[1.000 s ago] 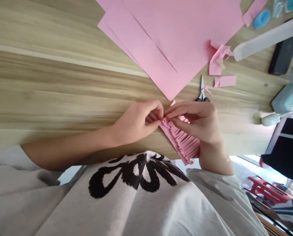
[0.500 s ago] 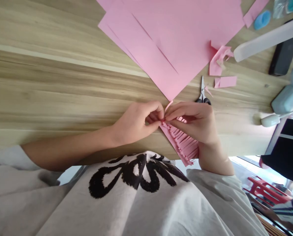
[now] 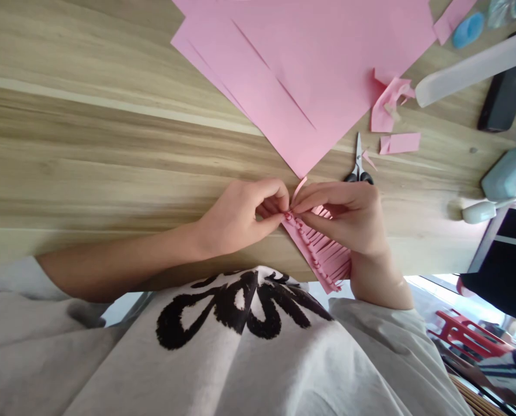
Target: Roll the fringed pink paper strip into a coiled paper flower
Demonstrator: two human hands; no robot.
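A strip of pink paper (image 3: pixel 307 251), cut into a fringe with small curls along one line, lies slanted near the table's front edge. Its upper left end is pinched by my left hand (image 3: pixel 244 216), thumb against bent fingers. From the other side my right hand (image 3: pixel 348 214) grips the same end with thumb and fingertips close to the left ones. One narrow fringe piece (image 3: pixel 299 188) sticks up between the two hands. The exact hold of the fingertips is partly hidden. Just beyond my right hand are small scissors (image 3: pixel 359 164) with black handles.
Large pink paper sheets (image 3: pixel 310 69) cover the far middle of the wooden table (image 3: pixel 88 156). Crumpled pink scraps (image 3: pixel 388 107) and a cut pink piece (image 3: pixel 400 143) lie to the right. Beyond them are a whitish strip (image 3: pixel 470 69), a black device (image 3: pixel 507 92) and a blue roll (image 3: pixel 468 30).
Both hands keep nearly the same place and pinch on the fringed paper. The objects at the right have shifted slightly rightward in view.
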